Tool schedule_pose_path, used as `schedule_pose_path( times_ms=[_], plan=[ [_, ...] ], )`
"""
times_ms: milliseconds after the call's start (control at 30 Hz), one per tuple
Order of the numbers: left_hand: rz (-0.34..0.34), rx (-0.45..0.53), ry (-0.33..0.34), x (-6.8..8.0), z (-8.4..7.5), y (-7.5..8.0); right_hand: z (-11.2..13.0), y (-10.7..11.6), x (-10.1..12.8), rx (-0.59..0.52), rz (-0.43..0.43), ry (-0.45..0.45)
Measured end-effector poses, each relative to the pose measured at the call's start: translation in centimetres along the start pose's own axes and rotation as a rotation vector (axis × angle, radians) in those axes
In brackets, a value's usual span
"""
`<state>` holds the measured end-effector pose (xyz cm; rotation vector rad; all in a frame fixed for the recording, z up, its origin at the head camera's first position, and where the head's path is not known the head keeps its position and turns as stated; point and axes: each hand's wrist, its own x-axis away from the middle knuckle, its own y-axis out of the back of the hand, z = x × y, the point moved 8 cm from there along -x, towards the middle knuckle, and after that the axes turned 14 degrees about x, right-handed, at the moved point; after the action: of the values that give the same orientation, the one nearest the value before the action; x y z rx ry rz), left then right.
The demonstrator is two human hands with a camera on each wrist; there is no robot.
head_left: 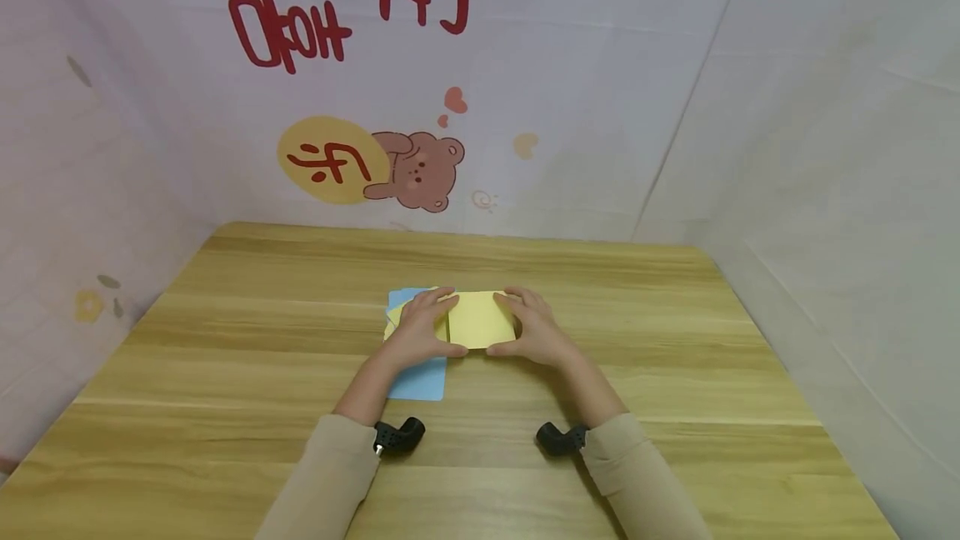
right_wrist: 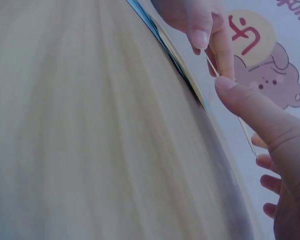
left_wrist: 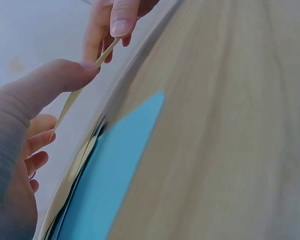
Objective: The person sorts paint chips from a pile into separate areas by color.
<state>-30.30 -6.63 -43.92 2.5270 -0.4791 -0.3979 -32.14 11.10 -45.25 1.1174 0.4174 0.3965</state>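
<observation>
At the left, blue paper [head_left: 417, 382] lies flat on the worktop [head_left: 645, 332], and yellow papers [head_left: 440, 328] lie over it, turned at different angles so that the pile is not even. The left hand [head_left: 420, 334] is above this pile and holds the left side of the yellow square sheet [head_left: 482, 321], with the thumb at the near edge and the fingers at the far edge. The sheet is in the middle, between both hands; the wrist views show it almost edge-on, raised from the worktop. The right hand [head_left: 536, 335] grips the right side in the same manner.

For holding it well, I think both hands should press equally and lightly, because a thin sheet probably bends in the middle if they squeeze it too strongly. It seems good also to keep the two thumbs in one line, so the near edge remains straight, and to keep the left wrist high, otherwise it could push the loose papers under it.

As for containers, I can see none in these views: the pile rests directly on the worktop, and the square sheet is carried only by the fingers.
</observation>
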Motion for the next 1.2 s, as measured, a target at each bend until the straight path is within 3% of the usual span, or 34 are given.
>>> schedule_pose_path(
  times_ms=[500, 833, 1200],
  plan=[
    [0.039, -0.010, -0.006, -2.4, -0.6, -2.9, -2.8, 1.3, 1.7, 0.021, -0.013, -0.049],
    [0.074, -0.085, -0.028, -3.8, -1.3, -4.7, -4.5, 1.9, 2.7, 0.051, -0.024, -0.043],
    [0.109, -0.143, -0.018, -4.3, -1.2, -5.7, -5.3, 1.7, 2.9, 0.054, 0.005, -0.061]
  ],
)
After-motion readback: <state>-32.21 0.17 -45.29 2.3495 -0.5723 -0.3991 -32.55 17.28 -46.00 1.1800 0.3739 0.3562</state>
